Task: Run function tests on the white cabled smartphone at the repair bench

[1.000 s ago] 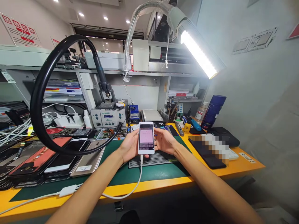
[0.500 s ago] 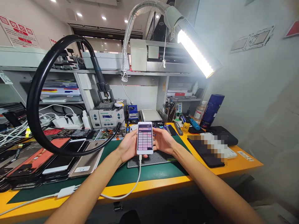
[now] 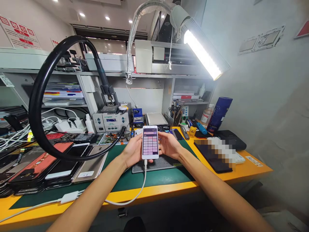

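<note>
A white smartphone (image 3: 150,145) is held upright between both hands, its lit screen facing me with a grid of pinkish boxes. My left hand (image 3: 132,149) is closed around its left side, with fingertips showing under the bottom edge. My right hand (image 3: 170,145) grips the right edge, fingers partly hidden behind the phone. A white charging cable (image 3: 145,175) is plugged into the bottom and loops down over the table's front edge toward a white connector block (image 3: 69,197) by my left forearm. Beneath the phone lies a grey perforated mat (image 3: 160,164) on a green work mat (image 3: 169,177).
Several phones (image 3: 83,166) lie at the left. A black hose (image 3: 36,96) arcs over them from a hot-air station (image 3: 111,120). A bright lamp (image 3: 202,53) hangs above right. A dark tablet (image 3: 212,156), a yellow bottle (image 3: 192,131) and a blue cylinder (image 3: 220,114) are at the right.
Both hands and the phone keep nearly the same position. The whole view has shifted very slightly.
</note>
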`<state>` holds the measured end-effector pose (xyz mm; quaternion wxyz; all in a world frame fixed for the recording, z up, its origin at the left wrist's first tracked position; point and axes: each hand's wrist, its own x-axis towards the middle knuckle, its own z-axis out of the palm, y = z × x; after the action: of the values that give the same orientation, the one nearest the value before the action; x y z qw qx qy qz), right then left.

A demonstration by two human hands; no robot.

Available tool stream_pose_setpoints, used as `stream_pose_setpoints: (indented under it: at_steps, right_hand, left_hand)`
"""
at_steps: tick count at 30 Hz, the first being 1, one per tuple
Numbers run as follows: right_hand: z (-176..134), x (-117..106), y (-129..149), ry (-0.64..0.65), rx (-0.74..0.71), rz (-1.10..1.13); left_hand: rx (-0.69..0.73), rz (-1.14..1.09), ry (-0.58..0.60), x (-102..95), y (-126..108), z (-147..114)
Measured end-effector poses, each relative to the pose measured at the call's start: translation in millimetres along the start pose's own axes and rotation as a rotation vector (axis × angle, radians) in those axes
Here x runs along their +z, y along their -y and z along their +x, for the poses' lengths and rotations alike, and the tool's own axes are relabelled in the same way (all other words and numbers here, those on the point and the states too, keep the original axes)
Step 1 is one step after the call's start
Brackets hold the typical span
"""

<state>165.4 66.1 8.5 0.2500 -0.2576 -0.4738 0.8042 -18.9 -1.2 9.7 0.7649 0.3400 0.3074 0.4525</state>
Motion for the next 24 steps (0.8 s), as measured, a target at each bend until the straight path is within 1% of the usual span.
stream_pose_setpoints:
  at_steps: [4, 10, 18, 24]
  right_hand:
    - [0.4, 0.1, -1.4, 0.003, -0.031, -0.016]
    - [-0.3, 3.6, -2.8, -0.031, -0.046, -0.046]
    - [-0.3, 3.8, -4.6, -0.054, -0.063, -0.087]
    - [-3.1, 5.0, -4.6, -0.03, -0.094, -0.115]
  left_hand:
    - [-0.005, 0.011, -0.02, 1.3, -0.8, 0.0]
    - [-0.006, -0.007, 0.013, 0.2, -0.6, 0.6]
    - [0.017, 0.012, -0.006, -1.5, 0.0, 1.2]
    - [0.021, 0.02, -0.001, -3.0, 0.2, 2.6]
